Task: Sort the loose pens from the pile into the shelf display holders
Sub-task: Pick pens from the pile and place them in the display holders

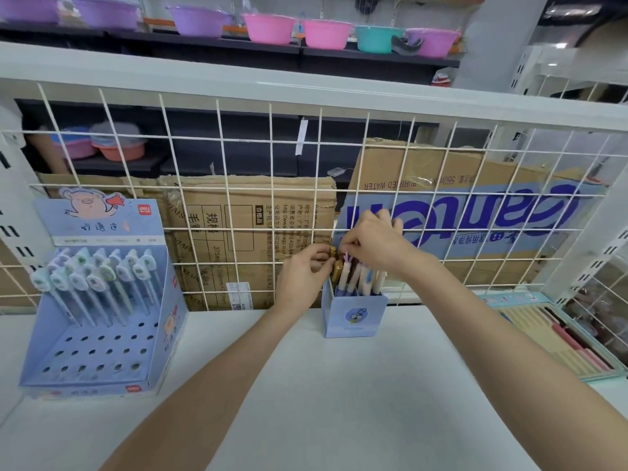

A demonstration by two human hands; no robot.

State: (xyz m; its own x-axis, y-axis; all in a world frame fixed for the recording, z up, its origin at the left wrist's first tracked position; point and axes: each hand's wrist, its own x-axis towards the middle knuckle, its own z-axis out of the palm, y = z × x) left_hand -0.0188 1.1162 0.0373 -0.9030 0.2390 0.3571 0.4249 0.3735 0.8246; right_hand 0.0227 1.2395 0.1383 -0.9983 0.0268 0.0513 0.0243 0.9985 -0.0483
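A small blue pen cup [355,316] stands on the white shelf [339,402] against the wire grid, filled with several upright pens [356,278]. My left hand [304,275] reaches in from the left and its fingers curl round the gold top of a pen at the cup's left edge. My right hand [373,241] hovers over the cup, fingertips pinching the pen tops. At the left stands a blue tiered display holder [102,334] with several pens [98,277] in its upper rows and open holes in the lower rows.
A white wire grid [306,198] backs the shelf, with cardboard boxes [258,239] behind it. A tray of pencils [560,338] lies at the right. Coloured plastic bowls [268,27] line a high shelf beyond.
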